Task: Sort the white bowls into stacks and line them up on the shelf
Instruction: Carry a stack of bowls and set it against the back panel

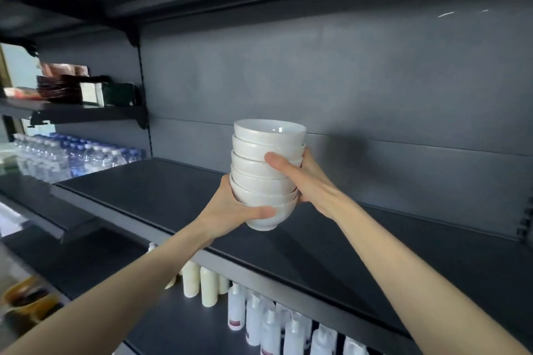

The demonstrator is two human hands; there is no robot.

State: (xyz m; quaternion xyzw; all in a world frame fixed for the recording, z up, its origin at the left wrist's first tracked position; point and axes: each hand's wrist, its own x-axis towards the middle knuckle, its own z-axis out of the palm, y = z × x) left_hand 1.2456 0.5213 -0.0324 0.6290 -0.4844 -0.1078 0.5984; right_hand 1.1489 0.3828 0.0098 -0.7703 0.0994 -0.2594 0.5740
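Holding: one stack of white bowls, above dark shelf

Item 1. Stack of white bowls (pixel 266 173), nested upright, six rims counted, the top bowl open to view. Position: held in the air between both hands, over the dark shelf (pixel 161 190); whether the foot of the lowest bowl touches the shelf cannot be told, though it appears clear of it.

Item 2. Left hand (pixel 230 210), count one. Wrapped around the lower left of the stack, thumb laid across the front of the lowest bowl, remaining fingers hidden behind. Closed on the stack.

Item 3. Right hand (pixel 302 179), count one. Pressed against the right side of the stack at mid-height, thumb across the front of the third and fourth bowls, fingers curled round the back. Closed on the stack.

Item 4. Shelf beneath the stack: nothing else rests on the part in view.

Item 5. White bottles (pixel 259 314), lower shelf, below the arms; roughly a dozen visible, exact count uncertain.

Item 6. Water bottles (pixel 66 155), blue caps, far left; many, packed too close to count.

Item 7. Dark boxes (pixel 86 89), upper left shelf; number unclear.
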